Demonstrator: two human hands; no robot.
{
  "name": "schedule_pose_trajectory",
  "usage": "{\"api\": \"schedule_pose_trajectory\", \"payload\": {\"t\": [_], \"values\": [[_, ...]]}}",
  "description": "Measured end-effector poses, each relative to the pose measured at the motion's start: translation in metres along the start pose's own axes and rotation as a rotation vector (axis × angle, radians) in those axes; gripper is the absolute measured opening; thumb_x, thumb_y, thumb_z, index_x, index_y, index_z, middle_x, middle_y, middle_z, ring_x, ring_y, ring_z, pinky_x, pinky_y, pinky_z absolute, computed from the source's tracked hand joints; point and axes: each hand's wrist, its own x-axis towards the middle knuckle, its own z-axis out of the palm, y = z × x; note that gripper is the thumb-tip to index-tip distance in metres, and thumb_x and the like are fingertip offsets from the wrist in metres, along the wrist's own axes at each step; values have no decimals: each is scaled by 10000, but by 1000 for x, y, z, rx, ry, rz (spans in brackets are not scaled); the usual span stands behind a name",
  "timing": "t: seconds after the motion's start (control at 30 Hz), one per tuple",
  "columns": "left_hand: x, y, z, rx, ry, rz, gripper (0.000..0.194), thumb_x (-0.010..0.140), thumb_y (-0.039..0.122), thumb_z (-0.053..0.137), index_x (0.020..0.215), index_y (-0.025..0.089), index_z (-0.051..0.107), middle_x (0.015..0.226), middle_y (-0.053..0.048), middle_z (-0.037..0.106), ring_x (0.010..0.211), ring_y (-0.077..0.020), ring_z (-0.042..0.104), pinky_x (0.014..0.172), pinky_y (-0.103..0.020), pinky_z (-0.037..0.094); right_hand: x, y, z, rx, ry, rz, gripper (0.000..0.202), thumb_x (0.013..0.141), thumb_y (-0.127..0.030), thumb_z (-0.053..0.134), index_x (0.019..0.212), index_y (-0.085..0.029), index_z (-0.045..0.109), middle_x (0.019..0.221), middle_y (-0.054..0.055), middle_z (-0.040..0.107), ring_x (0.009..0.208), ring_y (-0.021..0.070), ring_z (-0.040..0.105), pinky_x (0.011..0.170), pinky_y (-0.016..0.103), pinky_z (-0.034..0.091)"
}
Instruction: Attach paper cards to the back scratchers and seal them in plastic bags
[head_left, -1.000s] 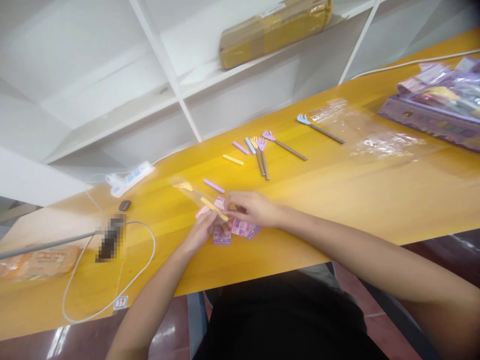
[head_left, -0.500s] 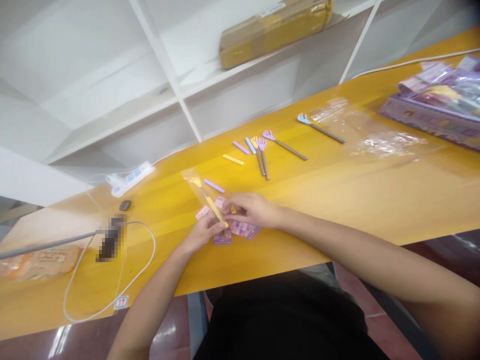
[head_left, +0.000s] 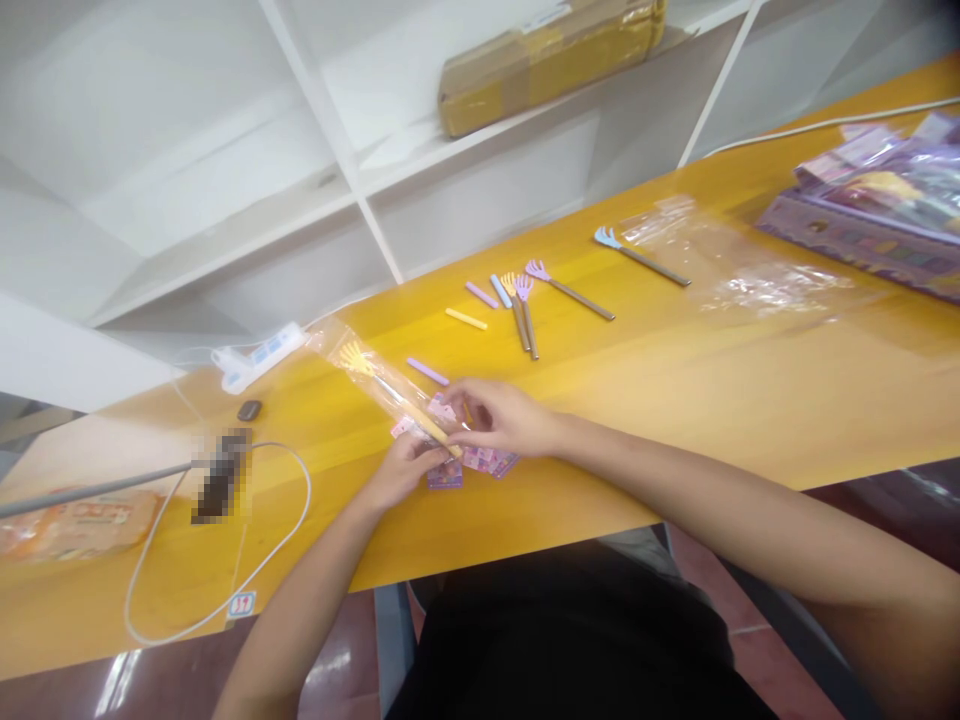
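Head view: left hand [head_left: 405, 468] clamped on the lower end of the yellow scratcher [head_left: 422, 419], which lies in a clear bag [head_left: 331, 337] above the cards [head_left: 487, 460]. Right hand [head_left: 514, 415], just above the cards, has curled fingers; its grip cannot be confirmed. Judged step: two-handed bag handling, calling for a steady handle and controlled film.
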Motion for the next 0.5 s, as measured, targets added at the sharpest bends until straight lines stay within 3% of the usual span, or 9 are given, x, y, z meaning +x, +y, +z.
{"api": "schedule_pose_trajectory", "payload": {"t": [0.13,0.3,0.5], "values": [[1,2,-2,27,32,39,332,835,461,791,883,135,753,727,-37,726,647,-168,656,659,-279,524,1,-3,1,239,-101,75,579,909,-445,785,1337,-155,525,859,-19,623,613,77,563,555,182,437],[0,-1,-2,45,31,57,364,850,491,785,943,141,750,789,-48,742,689,-184,675,689,-293,545,2,-4,3,264,-119,72,334,943,-434,738,1043,-145,605,725,-38,588,593,64,500,563,176,398],[-3,-2,1,113,-29,63,472,903,598,732,1032,144,730,823,-52,719,772,-203,670,752,-308,540,4,-9,1,237,-156,103,364,963,-472,705,881,-139,583,676,-33,572,585,66,460,569,188,357]]}}
